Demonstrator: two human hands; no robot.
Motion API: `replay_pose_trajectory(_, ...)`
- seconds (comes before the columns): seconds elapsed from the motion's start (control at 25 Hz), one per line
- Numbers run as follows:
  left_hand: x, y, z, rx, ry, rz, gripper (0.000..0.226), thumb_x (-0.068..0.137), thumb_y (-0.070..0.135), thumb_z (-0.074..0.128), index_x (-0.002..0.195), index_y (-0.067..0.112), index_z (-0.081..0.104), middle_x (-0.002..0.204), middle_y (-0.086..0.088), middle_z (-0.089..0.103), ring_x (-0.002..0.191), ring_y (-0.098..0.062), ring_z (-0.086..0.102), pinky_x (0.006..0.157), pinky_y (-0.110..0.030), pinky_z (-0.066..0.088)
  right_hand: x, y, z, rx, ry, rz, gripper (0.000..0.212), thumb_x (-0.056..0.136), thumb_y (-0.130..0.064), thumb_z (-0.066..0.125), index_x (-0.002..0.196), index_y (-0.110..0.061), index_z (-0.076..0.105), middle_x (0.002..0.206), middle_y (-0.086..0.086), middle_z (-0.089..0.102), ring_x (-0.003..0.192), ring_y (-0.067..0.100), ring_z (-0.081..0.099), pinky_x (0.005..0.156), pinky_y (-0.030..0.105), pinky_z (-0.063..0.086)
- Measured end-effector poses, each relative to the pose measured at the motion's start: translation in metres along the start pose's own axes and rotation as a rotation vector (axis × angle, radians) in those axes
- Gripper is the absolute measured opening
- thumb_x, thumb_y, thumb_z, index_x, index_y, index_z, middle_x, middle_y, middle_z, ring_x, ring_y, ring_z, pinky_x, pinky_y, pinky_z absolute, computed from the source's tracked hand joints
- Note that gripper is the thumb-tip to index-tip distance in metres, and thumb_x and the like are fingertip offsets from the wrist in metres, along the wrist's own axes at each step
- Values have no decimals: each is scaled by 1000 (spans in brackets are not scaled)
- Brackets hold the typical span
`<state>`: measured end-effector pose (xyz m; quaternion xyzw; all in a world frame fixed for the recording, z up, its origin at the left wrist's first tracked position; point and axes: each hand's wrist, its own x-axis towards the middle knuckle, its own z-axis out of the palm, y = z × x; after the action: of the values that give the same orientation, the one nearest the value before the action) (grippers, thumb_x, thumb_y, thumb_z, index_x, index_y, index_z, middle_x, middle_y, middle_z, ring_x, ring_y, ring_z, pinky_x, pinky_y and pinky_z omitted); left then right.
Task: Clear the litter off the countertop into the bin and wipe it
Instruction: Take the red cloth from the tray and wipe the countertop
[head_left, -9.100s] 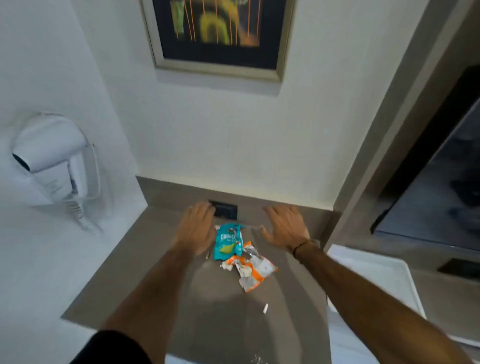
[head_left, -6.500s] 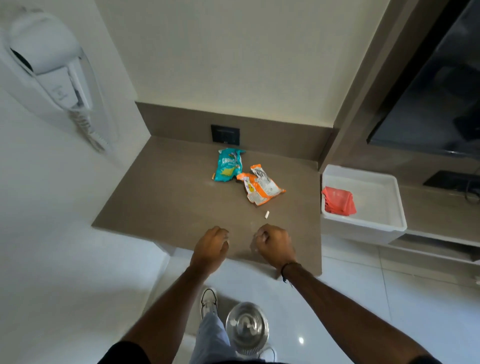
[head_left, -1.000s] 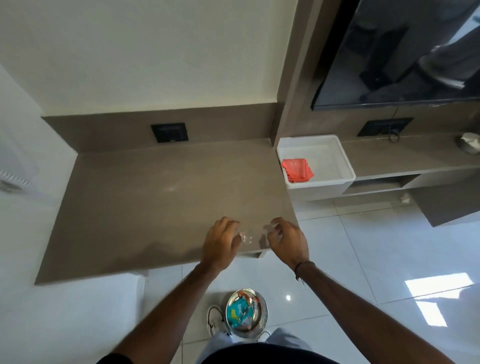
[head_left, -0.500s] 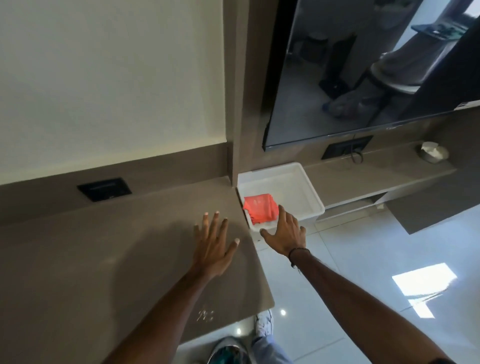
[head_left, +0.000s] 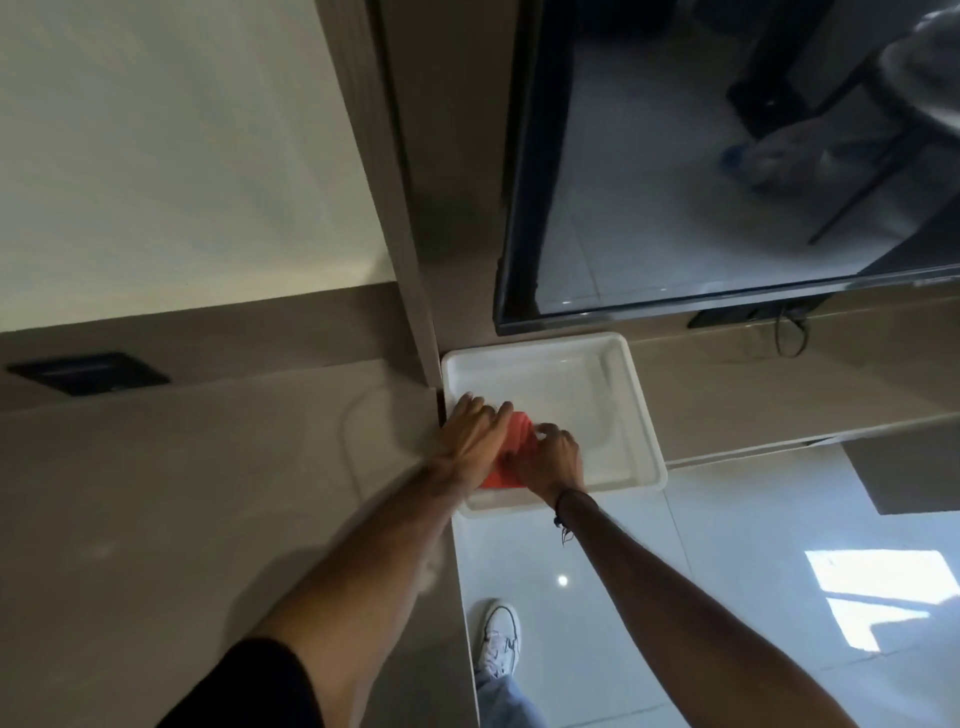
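Countertop (head_left: 182, 493) is showing no litter (bin not visible); wiping is remaining. Right hand (head_left: 551, 457) is grasping the cloth (head_left: 521, 434), left hand (head_left: 471, 428) is lying flat on it.

Red cloth (head_left: 520, 427) is covered by both hands inside white tray (head_left: 642, 415), beside countertop (head_left: 208, 493); left hand (head_left: 474, 428) is laid flat on it, right hand (head_left: 551, 458) is curled at its edge

Matt countertop (head_left: 182, 493); glossy plastic tray (head_left: 571, 382); red cloth (head_left: 519, 431).
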<state>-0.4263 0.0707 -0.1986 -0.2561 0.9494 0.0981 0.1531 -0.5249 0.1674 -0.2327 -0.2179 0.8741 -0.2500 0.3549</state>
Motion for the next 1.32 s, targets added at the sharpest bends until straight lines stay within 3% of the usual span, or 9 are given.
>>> replay_pose_trajectory(0.12, 4, 3, 0, -69, 29, -6, 74, 81, 16, 74, 146, 4, 43, 135, -17, 61, 128, -35, 55, 127, -45, 26, 8, 7, -9, 100, -62, 0, 37, 64, -28, 84, 98, -17, 73, 77, -7, 66, 78, 16, 65, 56, 13, 42)
replay_pose_trajectory(0.24, -15, -2, -11, -351, 143, 0, 44, 76, 15, 67, 120, 12, 64, 114, -6, 65, 110, -27, 62, 107, -38, 45, -1, 6, -33, 259, -79, -29, 18, 63, -17, 87, 77, -18, 75, 68, -3, 67, 66, 12, 60, 59, 18, 44)
replay_pose_trajectory(0.36, -52, -10, -24, -841, 168, -138, 32, 71, 20, 66, 102, 15, 70, 98, 0, 63, 87, -18, 64, 77, -33, 54, -33, -3, -50, 487, -176, -54, 16, 63, -16, 85, 75, -17, 75, 70, -2, 68, 68, 13, 61, 66, 29, 48)
replay_pose_trajectory(0.52, -128, -33, -16, -1239, 162, -379, 21, 65, 27, 69, 86, 23, 70, 82, 3, 69, 74, -12, 61, 72, -32, 51, -91, -27, -20, 601, -297, -2, 39, 58, -31, 91, 89, -13, 74, 80, 2, 71, 71, 17, 66, 64, 34, 59)
replay_pose_trajectory(0.72, -226, -55, 24, -1196, 166, -488, 22, 64, 21, 81, 80, 16, 66, 76, -5, 66, 74, -15, 57, 70, -33, 47, -173, -20, 55, 520, -154, 63, 59, 55, -29, 97, 104, -14, 68, 95, 12, 76, 81, 25, 72, 75, 42, 63)
replay_pose_trajectory(0.92, -282, -56, 51, -1095, 103, -476, 26, 81, 8, 79, 95, 16, 59, 101, -20, 74, 93, -30, 70, 89, -41, 55, -239, -11, 87, 399, 109, 113, 50, 63, -26, 87, 108, -20, 68, 87, 0, 73, 81, 18, 68, 72, 26, 54)
replay_pose_trajectory(1.04, -317, -46, 61, -1041, 204, -394, 25, 82, 6, 73, 106, 9, 67, 107, -15, 74, 98, -33, 72, 93, -44, 59, -278, -1, 93, 303, 279, 77, 47, 72, -33, 75, 115, -21, 62, 93, -2, 71, 84, 17, 66, 71, 22, 46)
replay_pose_trajectory(1.16, -358, -29, 80, -1013, 285, -237, 24, 83, 2, 64, 106, 5, 72, 103, -12, 76, 84, -28, 72, 83, -39, 62, -323, 21, 108, 277, 412, -20, 29, 75, -37, 65, 100, -24, 61, 85, -8, 69, 78, 16, 68, 63, 23, 47)
replay_pose_trajectory(1.32, -406, -7, 136, -968, 138, -136, 20, 87, 3, 60, 100, 11, 73, 100, -5, 76, 83, -18, 72, 77, -36, 63, -371, 79, 148, 110, 430, -169, 15, 78, -33, 65, 87, -25, 55, 74, -8, 63, 68, 11, 61, 56, 16, 40)
